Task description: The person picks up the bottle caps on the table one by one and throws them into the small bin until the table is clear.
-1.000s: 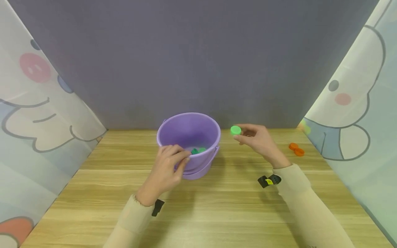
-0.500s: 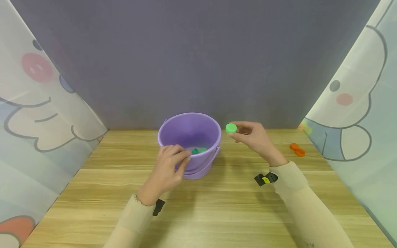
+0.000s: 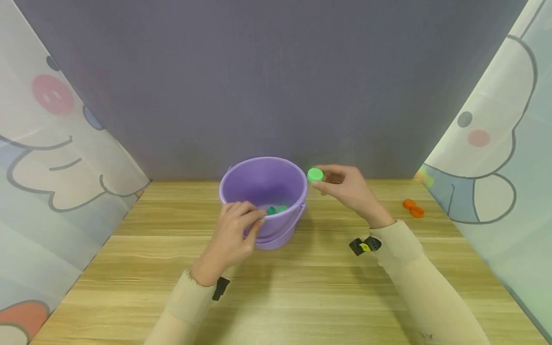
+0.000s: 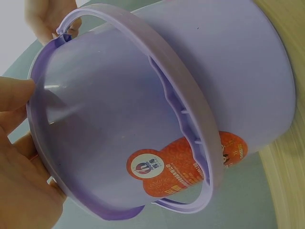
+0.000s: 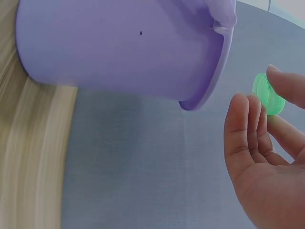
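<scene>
Green, flat top upward, the bottle cap [image 3: 315,175] sat pinched in the right hand [image 3: 350,188]; the left hand [image 3: 233,234] gripped the upright bucket [image 3: 280,231].

Green pieces [image 3: 271,211] lie partly out of sight behind the near wall of a purple bucket [image 3: 284,222], as the left hand [image 3: 233,232] covers part of its rim. A handle [image 4: 191,95] crosses a red sticker [image 4: 162,183] on the bucket's side, its print too small for me to read. Right of the bucket, a sleeve [image 3: 416,278] bears unreadable lettering [image 3: 426,336] and runs off the head view's bottom edge.
</scene>
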`<state>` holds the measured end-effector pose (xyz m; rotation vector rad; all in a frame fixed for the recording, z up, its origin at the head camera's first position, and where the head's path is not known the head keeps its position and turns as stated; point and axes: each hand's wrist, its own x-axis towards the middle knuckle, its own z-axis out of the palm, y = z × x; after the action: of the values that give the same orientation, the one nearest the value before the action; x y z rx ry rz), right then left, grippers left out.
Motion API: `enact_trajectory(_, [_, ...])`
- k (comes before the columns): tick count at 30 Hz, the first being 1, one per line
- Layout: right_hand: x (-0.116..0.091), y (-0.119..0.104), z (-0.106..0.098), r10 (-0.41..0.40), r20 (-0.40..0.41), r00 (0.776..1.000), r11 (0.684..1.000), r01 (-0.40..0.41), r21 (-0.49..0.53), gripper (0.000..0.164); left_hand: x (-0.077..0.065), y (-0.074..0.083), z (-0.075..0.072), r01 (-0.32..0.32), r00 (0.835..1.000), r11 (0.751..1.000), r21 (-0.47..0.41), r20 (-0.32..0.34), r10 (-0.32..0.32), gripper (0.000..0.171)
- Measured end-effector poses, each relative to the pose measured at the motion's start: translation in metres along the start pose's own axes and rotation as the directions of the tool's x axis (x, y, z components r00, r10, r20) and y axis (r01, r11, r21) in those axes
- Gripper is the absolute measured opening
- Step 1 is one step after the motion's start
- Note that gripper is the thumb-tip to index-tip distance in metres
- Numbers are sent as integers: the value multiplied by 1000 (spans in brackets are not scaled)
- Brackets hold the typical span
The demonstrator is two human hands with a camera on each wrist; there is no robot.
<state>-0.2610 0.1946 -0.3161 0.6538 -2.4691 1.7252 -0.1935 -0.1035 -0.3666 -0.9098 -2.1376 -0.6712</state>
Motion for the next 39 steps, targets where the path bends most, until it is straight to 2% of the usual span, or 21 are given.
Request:
enact_trajectory(21, [12,-17,18,-35,17,999,996,34,82,42,-1,1,0,2,1000,1000,3,3,-2,14])
enact_trajectory(39, [23,-20,38,-59,27,998,996,57,62,42,0,0,0,-6,1000,1000,6,0,6,13])
